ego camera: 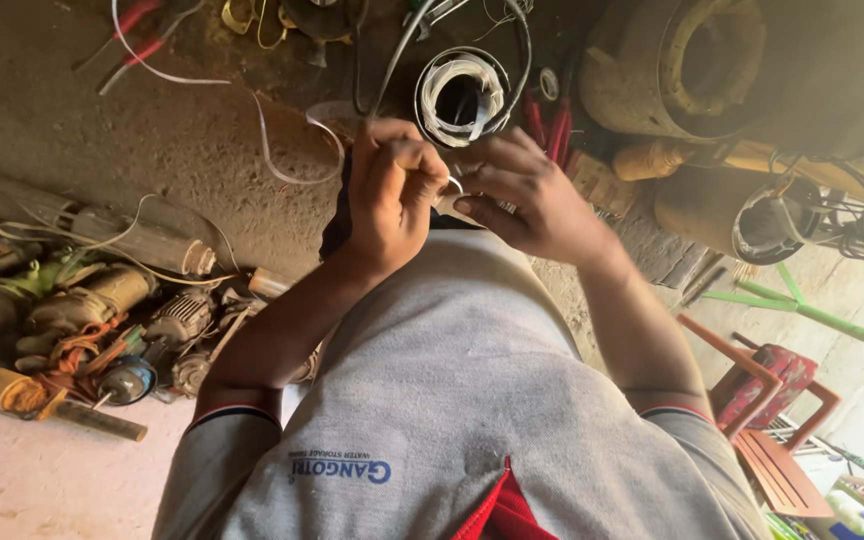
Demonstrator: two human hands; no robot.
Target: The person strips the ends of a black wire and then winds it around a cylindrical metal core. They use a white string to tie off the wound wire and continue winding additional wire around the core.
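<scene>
Both hands meet in front of the grey shirt: left hand (pixel 389 192) and right hand (pixel 530 196) pinch a thin white flat strip (pixel 452 197) between them, apparently mid-bending; the next move needs steady fingertip control.

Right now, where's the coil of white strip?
In the head view, the coil of white strip lies on the ground at top centre, just beyond both hands, left of the red-handled tools.
</scene>
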